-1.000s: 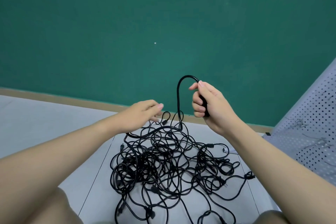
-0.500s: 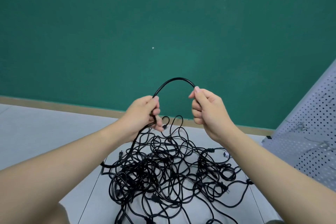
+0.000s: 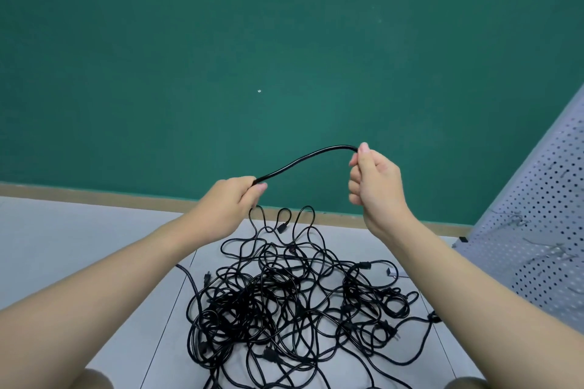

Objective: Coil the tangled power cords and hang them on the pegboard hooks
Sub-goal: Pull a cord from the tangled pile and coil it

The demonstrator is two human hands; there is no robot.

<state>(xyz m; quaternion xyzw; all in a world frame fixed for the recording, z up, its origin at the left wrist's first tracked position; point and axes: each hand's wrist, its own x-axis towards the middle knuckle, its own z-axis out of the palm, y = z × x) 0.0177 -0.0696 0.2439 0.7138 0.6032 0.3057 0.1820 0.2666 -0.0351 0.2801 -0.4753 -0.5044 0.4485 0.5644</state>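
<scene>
I think I am looking at a bare work room or store room, not a home. I see a plain green wall point(image 3: 284, 41) with a tan strip point(image 3: 94, 194) along its bottom, and a floor point(image 3: 63, 246) of big pale grey tiles. A grey metal board full of little holes point(image 3: 537, 230), with wire hooks point(image 3: 518, 221) on it, leans at the right.
</scene>
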